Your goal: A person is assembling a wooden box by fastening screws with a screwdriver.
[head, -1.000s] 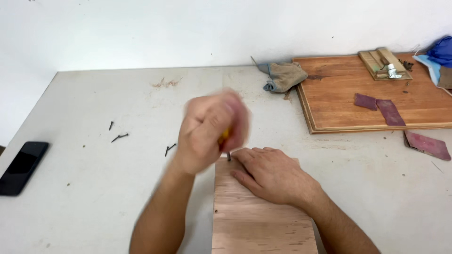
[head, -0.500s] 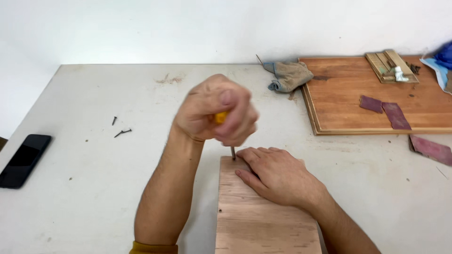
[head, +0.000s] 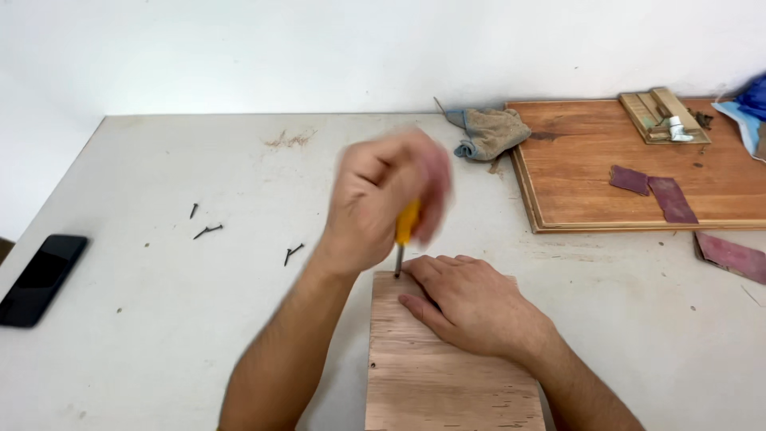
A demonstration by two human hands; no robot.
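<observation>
Left hand (head: 383,199), grip closed round a yellow-handled screwdriver (head: 405,227); right hand (head: 471,307) flat, ungripping, on wooden block (head: 431,375). A slipped tip could strike the nearby fingers (head: 419,267).

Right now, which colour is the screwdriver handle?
Yellow; the screwdriver handle shows in the head view.

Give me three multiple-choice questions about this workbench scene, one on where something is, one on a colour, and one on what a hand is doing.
1. Where does the black phone lie?
A. far left of the table
B. on the wooden board
C. beside the rag

2. What colour is the screwdriver handle?
A. red
B. yellow
C. green

3. What is the right hand doing?
A. pressing flat on the wood block
B. gripping the screwdriver
C. hanging off the table

Answers: 1 A, it lies by the table's left edge. 2 B, yellow shows within the left hand. 3 A, palm down on the block.
</observation>
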